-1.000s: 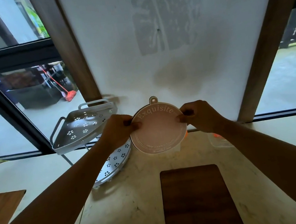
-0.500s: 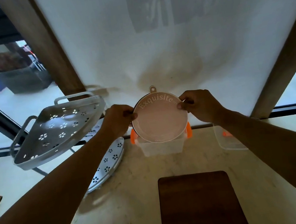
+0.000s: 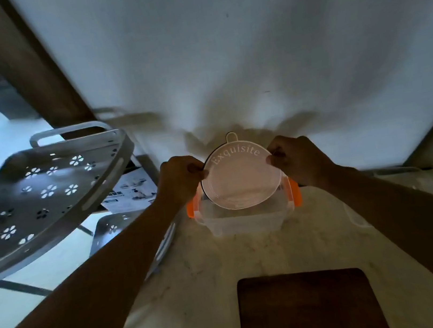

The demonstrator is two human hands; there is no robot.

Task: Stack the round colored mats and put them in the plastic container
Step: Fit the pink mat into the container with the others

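A stack of round mats (image 3: 241, 178), the front one pale pink with the word "Exquisite" and a small hanging tab on top, is held upright between both hands. My left hand (image 3: 180, 176) pinches its left edge and my right hand (image 3: 294, 157) pinches its right edge. The stack's lower edge sits at the open mouth of a clear plastic container (image 3: 243, 221) with orange side clips, which stands on the marble counter against the white wall. A dark rim behind the pink mat hints at other mats, mostly hidden.
A grey perforated corner rack (image 3: 45, 195) with two tiers stands at the left. A dark wooden board (image 3: 307, 307) lies on the counter near me. A clear lid (image 3: 358, 215) lies right of the container, partly behind my right arm. A printed leaflet (image 3: 132, 190) leans by the wall.
Both hands have carried the mat stack forward and down, from above the counter to the container's mouth. My head has moved closer and tilted down.
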